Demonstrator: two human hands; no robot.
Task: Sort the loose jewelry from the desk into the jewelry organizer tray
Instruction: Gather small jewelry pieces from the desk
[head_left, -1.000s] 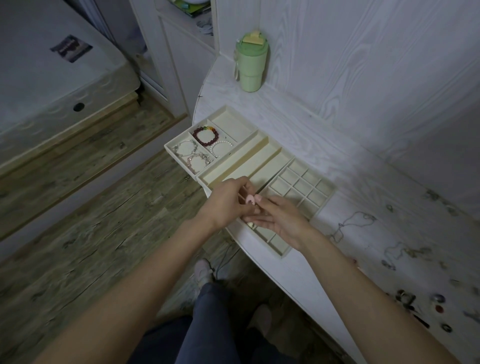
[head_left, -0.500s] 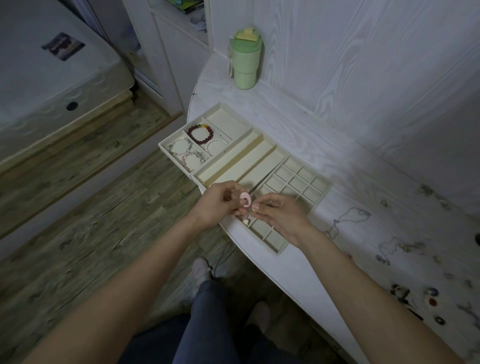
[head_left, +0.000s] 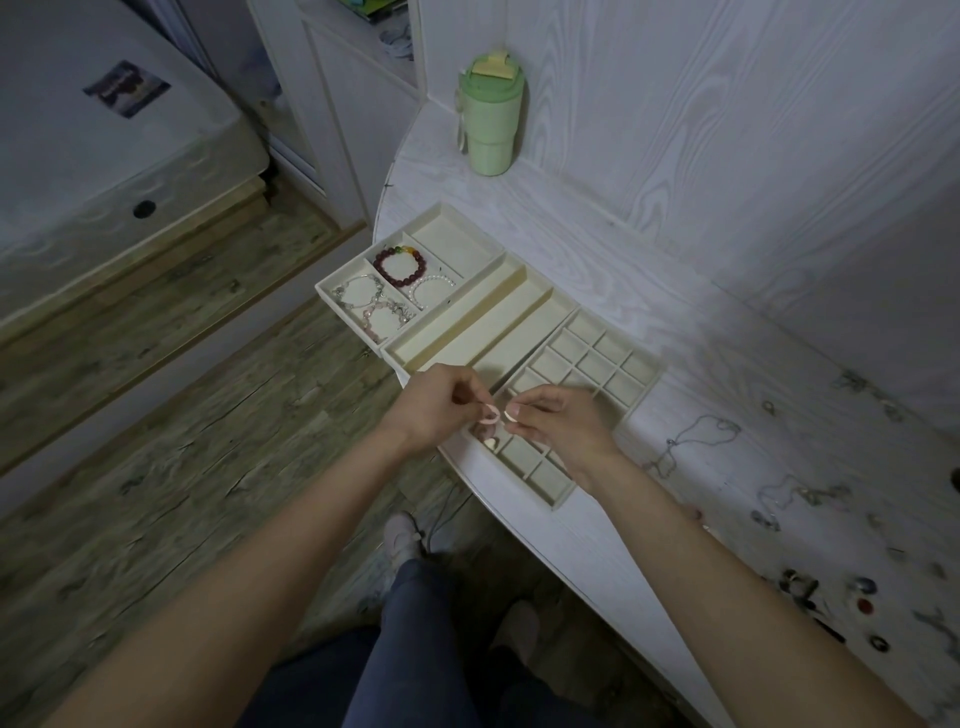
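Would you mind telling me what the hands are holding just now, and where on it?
A small pink ring, pinched at its edge by the left hand; whether the right hand touches it cannot be told.

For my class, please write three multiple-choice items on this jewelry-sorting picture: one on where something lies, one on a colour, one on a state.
1. Where does the dark red bead bracelet lie?
A. in a compartment at the far left end of the organizer tray
B. on the desk by the chains
C. on the floor

2. What colour is the tumbler at the wall?
A. blue
B. green
C. black

3. What is the left hand doing?
A. lying flat on the desk
B. gripping the tumbler
C. pinching a small pink ring over the tray

Answers:
1 A, it sits in a tray section beside a pearl bracelet.
2 B, its body and lid are pale green.
3 C, its fingertips close on the ring, with the right hand opposite it.
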